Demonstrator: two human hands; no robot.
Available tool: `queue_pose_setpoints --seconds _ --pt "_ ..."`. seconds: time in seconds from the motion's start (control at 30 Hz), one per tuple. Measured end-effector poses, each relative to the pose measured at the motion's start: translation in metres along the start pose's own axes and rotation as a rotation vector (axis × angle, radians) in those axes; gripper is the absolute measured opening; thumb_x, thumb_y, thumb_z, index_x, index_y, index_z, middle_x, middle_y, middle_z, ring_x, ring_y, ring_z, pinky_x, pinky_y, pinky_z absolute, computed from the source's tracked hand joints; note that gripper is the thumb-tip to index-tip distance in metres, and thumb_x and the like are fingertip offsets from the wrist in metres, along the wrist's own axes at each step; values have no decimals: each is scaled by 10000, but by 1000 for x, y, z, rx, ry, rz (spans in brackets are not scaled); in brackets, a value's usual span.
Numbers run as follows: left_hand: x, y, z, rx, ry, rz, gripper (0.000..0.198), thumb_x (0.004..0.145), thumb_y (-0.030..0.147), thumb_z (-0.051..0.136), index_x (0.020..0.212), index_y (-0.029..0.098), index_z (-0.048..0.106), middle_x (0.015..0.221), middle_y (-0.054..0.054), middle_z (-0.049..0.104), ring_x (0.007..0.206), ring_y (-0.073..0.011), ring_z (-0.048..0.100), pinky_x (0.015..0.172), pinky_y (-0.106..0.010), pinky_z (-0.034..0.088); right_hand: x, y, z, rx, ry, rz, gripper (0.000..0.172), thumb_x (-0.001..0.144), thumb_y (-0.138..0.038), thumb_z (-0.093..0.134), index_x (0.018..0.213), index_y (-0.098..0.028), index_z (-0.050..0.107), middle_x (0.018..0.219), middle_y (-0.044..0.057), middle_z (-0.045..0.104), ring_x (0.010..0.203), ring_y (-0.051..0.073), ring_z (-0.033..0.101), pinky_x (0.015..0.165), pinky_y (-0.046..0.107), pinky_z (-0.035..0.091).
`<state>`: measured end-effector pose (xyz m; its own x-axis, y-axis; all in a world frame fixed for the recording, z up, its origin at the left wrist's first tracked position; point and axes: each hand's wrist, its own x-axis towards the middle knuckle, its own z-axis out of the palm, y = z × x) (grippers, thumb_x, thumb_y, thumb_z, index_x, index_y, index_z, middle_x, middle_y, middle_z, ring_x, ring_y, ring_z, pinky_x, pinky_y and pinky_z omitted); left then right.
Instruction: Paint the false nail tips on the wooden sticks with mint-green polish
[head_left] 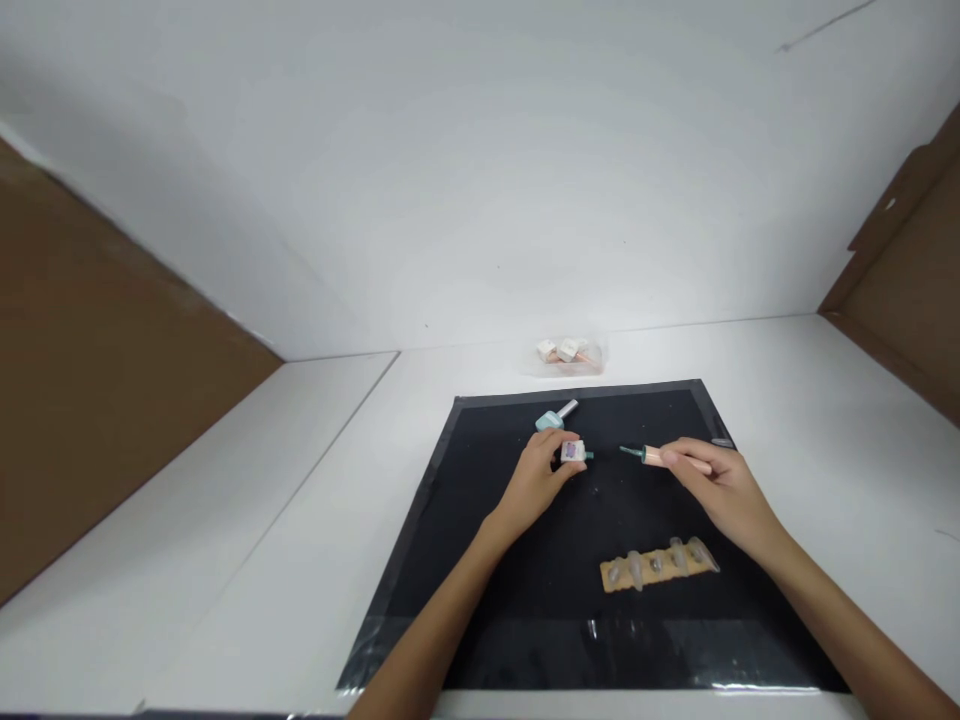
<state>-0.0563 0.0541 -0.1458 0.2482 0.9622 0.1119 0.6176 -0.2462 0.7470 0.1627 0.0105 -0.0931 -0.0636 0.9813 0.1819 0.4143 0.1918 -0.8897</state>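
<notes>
My left hand pinches a small white bottle with a purple label; its green-stained neck points right. In my right hand is a pink cap with a brush, its green-coated bristles pointing left towards the bottle, a gap between them. Just behind my left hand a pale blue polish bottle with a silvery cap lies on the black mat. Nearer the front of the mat lies a tan strip bearing several clear nail tips.
A clear plastic tray holding white bottles with pink caps stands behind the mat on the white table. Brown cardboard panels rise at the left and right. A white wall is at the back.
</notes>
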Motion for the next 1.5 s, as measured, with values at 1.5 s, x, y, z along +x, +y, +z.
queue_pose_setpoints --seconds 1.5 --pt "-58 34 -8 -1288 -174 -672 458 531 406 801 867 122 673 650 -7 588 581 -88 544 533 -198 417 23 37 22 -154 -222 -99 203 860 -263 511 839 -159 684 837 78 668 793 196 621 724 302 468"
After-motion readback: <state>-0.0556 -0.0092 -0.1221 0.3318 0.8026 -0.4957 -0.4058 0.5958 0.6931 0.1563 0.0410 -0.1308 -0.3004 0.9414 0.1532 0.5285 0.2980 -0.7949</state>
